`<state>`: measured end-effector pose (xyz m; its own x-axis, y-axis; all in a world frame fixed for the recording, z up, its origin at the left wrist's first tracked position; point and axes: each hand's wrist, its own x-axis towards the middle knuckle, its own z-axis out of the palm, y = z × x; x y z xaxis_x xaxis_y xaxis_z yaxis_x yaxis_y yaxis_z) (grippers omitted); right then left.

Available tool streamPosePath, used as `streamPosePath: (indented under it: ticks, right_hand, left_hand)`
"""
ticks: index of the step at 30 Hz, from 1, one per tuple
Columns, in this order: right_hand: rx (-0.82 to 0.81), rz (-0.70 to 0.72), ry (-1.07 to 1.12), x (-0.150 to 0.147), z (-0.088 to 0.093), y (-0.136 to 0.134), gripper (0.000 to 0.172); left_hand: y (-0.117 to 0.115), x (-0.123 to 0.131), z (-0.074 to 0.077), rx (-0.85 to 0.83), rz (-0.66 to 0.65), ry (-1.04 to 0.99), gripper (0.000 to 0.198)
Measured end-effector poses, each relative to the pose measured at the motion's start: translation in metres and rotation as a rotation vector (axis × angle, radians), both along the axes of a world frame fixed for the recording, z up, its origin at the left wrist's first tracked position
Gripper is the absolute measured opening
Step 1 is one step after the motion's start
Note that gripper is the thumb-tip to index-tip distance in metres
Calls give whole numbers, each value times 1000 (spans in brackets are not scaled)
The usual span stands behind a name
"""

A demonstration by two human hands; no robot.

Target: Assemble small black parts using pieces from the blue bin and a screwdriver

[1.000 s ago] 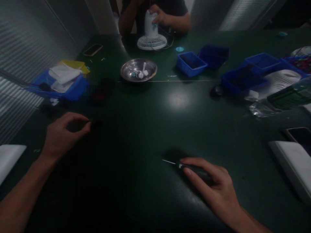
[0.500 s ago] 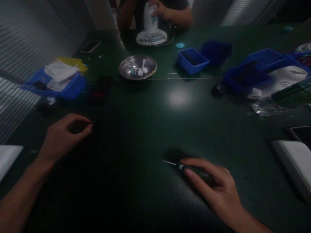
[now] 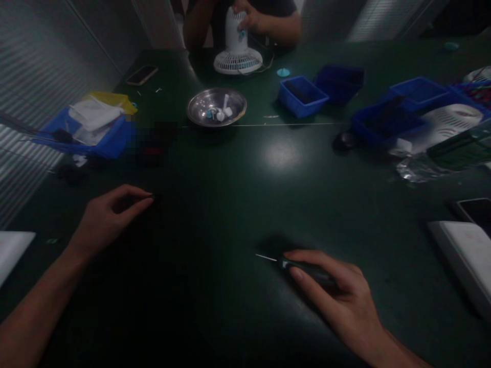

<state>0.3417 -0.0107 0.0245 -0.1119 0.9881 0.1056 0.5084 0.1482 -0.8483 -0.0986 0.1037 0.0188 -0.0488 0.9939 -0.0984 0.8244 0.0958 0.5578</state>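
In my right hand (image 3: 341, 291) lies a screwdriver (image 3: 307, 268) with a dark handle and a thin metal shaft, pointing left just over the dark green table (image 3: 238, 204). Thumb and fingers are wrapped round its handle. My left hand (image 3: 111, 212) is at the left of the table, thumb and forefinger pinched together. A tiny dark thing shows at those fingertips, too small and dim to name.
A metal bowl (image 3: 195, 110) holds small white and teal parts. Blue bins (image 3: 303, 105) stand at back and right; another blue bin (image 3: 115, 140) with bags is left. Across the table a person's hand (image 3: 249, 18) grips a white fan (image 3: 236, 38). White pieces (image 3: 464, 250) lie right.
My left hand has moved slightly right and down, still pinched. The right hand with the screwdriver has hardly moved.
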Motion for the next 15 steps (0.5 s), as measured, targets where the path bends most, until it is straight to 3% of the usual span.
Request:
streamPosePath:
  ticks: [3, 5, 11, 15]
  right_hand:
    - [4, 7, -4, -1, 0, 0, 17]
    - [10, 20, -10, -2, -1, 0, 16]
    - [27, 143, -24, -5, -2, -3, 17]
    - [67, 216, -52, -6, -2, -4, 16]
  left_hand:
    - [-5, 18, 1, -3, -72, -73, 36]
    - [-15, 41, 1, -2, -188, -118, 30]
    - [-59, 128, -5, 48, -711, -209, 12]
    - [-71, 146, -7, 62, -824, -255, 19]
